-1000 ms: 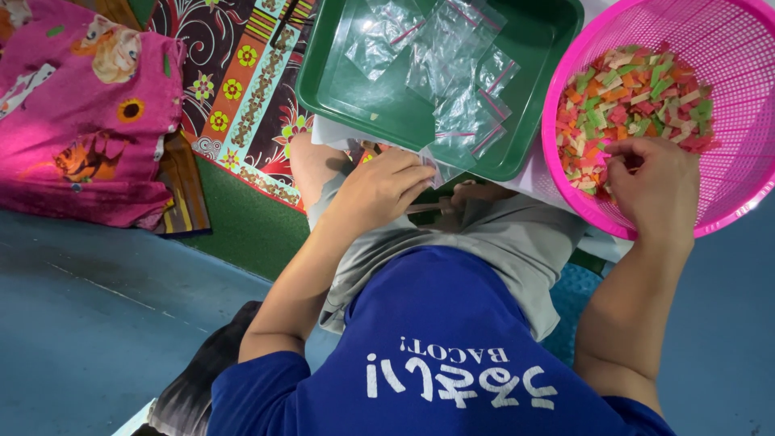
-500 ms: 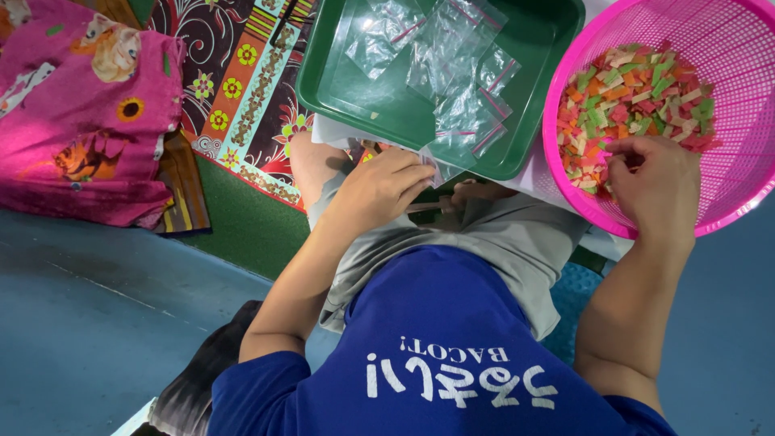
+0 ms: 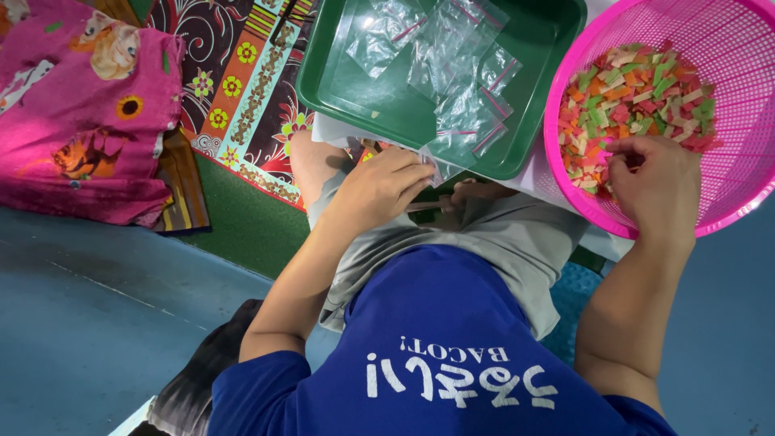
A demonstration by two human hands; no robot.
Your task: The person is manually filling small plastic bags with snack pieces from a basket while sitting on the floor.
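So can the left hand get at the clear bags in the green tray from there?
Probably yes: the left hand sits at the tray's near edge, the bags lie uncovered just beyond.

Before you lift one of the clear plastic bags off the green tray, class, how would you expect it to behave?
Probably floppy: the clear plastic bags lie crumpled and creased on the green tray. Likely very light, being thin and see-through. Possibly slippery, since they overlap loosely; the left hand pinches one at the tray's edge.

Upper right, the pink basket point(image 3: 731, 121) is glossy plastic mesh. The green tray point(image 3: 355, 89) at top centre is smooth plastic, and the clear bags point(image 3: 452, 73) in it are shiny, crinkled film. The pink pillow point(image 3: 81, 113) at left is soft printed cloth.
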